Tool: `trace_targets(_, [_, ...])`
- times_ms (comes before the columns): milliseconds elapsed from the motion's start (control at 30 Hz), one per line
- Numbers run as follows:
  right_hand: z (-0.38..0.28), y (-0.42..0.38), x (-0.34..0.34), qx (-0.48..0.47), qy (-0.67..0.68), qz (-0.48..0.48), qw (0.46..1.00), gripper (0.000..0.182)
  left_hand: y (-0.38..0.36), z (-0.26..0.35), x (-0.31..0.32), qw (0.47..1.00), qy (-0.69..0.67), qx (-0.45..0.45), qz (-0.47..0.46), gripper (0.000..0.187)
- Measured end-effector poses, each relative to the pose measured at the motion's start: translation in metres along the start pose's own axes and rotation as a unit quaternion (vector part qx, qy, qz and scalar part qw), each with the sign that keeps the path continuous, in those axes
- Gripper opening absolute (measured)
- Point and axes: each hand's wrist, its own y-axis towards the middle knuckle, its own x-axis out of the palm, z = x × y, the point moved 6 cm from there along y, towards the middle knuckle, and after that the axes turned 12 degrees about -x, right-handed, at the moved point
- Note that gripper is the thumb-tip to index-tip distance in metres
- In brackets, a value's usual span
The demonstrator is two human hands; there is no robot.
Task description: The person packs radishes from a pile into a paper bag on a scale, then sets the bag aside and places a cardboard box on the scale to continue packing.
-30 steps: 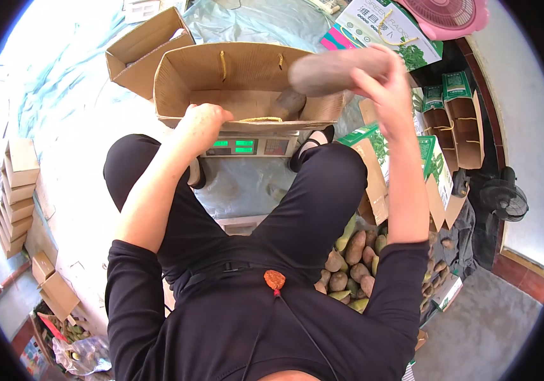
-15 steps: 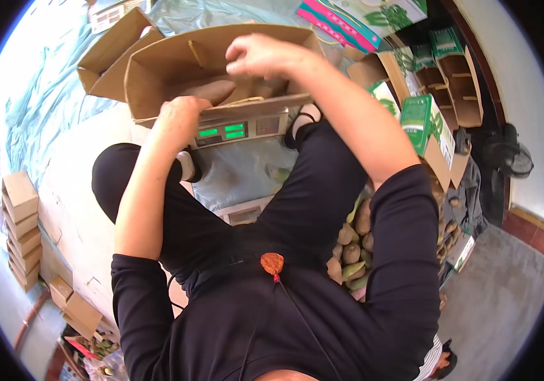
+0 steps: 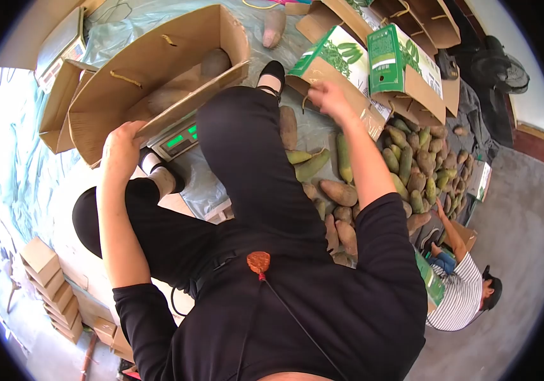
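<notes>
An open cardboard box [image 3: 158, 44] with cord handles stands tilted on a digital scale [image 3: 180, 141] with green digits. Inside it lie soil-covered radishes [image 3: 215, 62], partly in shadow. My left hand [image 3: 121, 147] grips the box's near left edge, its fingers folded over the rim. Out to the right, my right hand [image 3: 329, 100] is smeared by motion beside a green-and-white printed carton [image 3: 342, 60]. Whether it touches that carton or its cord is not plain. On the plastic sheet between hand and leg lie a brown radish [image 3: 288, 127] and a green one [image 3: 344, 159].
A heap of radishes [image 3: 421, 159] spreads to the right. Another printed carton [image 3: 405, 70] stands behind it, near a black fan [image 3: 500, 66]. A co-worker in a striped shirt [image 3: 459, 295] reaches toward the heap. Stacked small boxes [image 3: 53, 289] stand at the left.
My right hand has left the space over the box and swung right toward the printed carton. My left hand stays on the box's rim. The view has turned right.
</notes>
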Motion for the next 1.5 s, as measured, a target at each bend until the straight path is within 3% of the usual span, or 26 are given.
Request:
trace_targets(200, [0.189,-0.030,0.069,0.101,-0.025,0.003,0.995,0.051,0.000,0.004,0.000,1.000,-0.001,-0.007,-0.003,0.027])
trace_targets(267, [0.197,-0.036,0.087,0.127,-0.033,0.002,0.991,0.057,0.000,0.004,0.001,1.000,-0.007,-0.004,0.000,0.027])
trace_targets(333, [0.184,-0.047,0.098,0.125,-0.028,0.083,0.988,0.079,0.000,0.001,0.001,1.000,-0.018,-0.004,0.005,0.027])
trace_targets(433, [0.174,-0.042,0.110,0.146,-0.065,0.070,0.985,0.092,-0.002,0.007,-0.003,1.000,-0.007,-0.004,0.010,0.026])
trace_targets(600, [0.218,-0.013,0.137,0.135,-0.109,0.080,0.981,0.090,-0.003,0.010,-0.005,1.000,0.004,0.002,0.023,0.023])
trace_targets(633, [0.258,-0.002,0.147,0.146,-0.013,0.098,0.984,0.083,-0.003,0.009,-0.006,1.000,0.004,-0.004,0.029,0.023])
trace_targets(667, [0.256,-0.001,0.149,0.150,0.035,0.105,0.983,0.080,-0.003,0.009,-0.006,1.000,0.004,-0.003,0.026,0.022])
trace_targets(700, [0.239,-0.003,0.149,0.154,0.083,0.112,0.978,0.077,-0.003,0.009,-0.006,1.000,0.002,-0.001,0.022,0.021])
trace_targets(800, [0.179,-0.025,0.134,0.294,0.251,0.066,0.920,0.053,-0.003,0.006,-0.004,1.000,0.008,-0.002,0.020,0.022])
trace_targets(933, [0.153,-0.034,0.120,0.280,0.357,0.003,0.891,0.049,-0.003,0.001,0.000,1.000,0.015,-0.004,0.018,0.030])
trace_targets(1000, [0.115,-0.031,0.100,0.159,0.384,0.001,0.910,0.046,-0.003,-0.001,-0.001,1.000,0.015,-0.013,0.022,0.033])
trace_targets(1033, [0.099,-0.032,0.090,0.157,0.382,-0.003,0.911,0.046,-0.003,-0.001,0.000,1.000,0.016,-0.005,0.024,0.029])
trace_targets(1233, [-0.076,-0.020,0.016,-0.147,0.273,0.010,0.951,0.061,-0.002,-0.004,0.001,0.999,0.024,0.005,0.025,0.027])
trace_targets(1367, [-0.195,-0.021,0.017,-0.260,0.208,-0.065,0.941,0.066,-0.001,-0.004,0.003,0.999,0.030,-0.009,0.019,0.034])
trace_targets(1433, [-0.230,-0.017,0.036,-0.238,0.190,-0.142,0.942,0.066,0.000,-0.005,0.005,0.999,0.032,0.001,0.019,0.034])
trace_targets(1500, [-0.262,-0.013,0.065,-0.278,0.132,-0.189,0.933,0.066,-0.001,-0.005,0.004,0.999,0.036,0.010,0.020,0.034])
